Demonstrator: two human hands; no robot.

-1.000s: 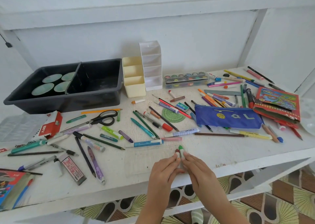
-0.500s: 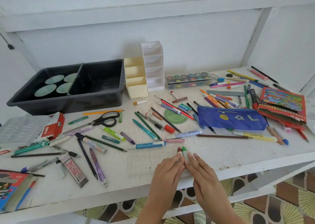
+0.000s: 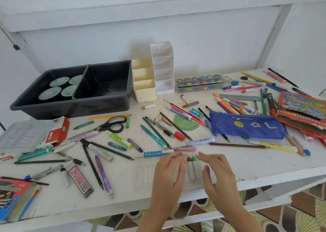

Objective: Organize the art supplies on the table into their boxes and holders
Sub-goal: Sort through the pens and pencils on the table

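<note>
Grip: left hand (image 3: 168,177) and right hand (image 3: 217,177) hover side by side over the near edge of the white painted table (image 3: 264,163). Their fingers are spread and loose and clasp nothing. Both are motion-blurred.
Between the hands: three short white sticks with orange, brown and green tips (image 3: 192,169) lie side by side on the table, tips pointing away. I cannot tell whether a fingertip touches them.
Under and left of the grip: clear flat plastic tray (image 3: 142,175), faint against the table.
Just beyond the fingertips: blue-and-white pen (image 3: 155,153) and pale pink marker (image 3: 185,149), both lying crosswise.
Beyond, to the left: black-handled scissors (image 3: 112,125) among scattered pens and pencils.
Far beyond, left: black plastic two-compartment tub (image 3: 70,110), with four pale green discs (image 3: 59,81) in its left compartment.
Far beyond, ahead: cream three-cell plastic holder (image 3: 144,90), with the white tiered holder (image 3: 163,69) just beside it.
Beyond, to the right: green round protractor (image 3: 186,123), blue fabric pencil case (image 3: 247,125) and clear box of paint pots (image 3: 200,82).
Far right: red printed cardboard boxes (image 3: 303,108), stacked.
</note>
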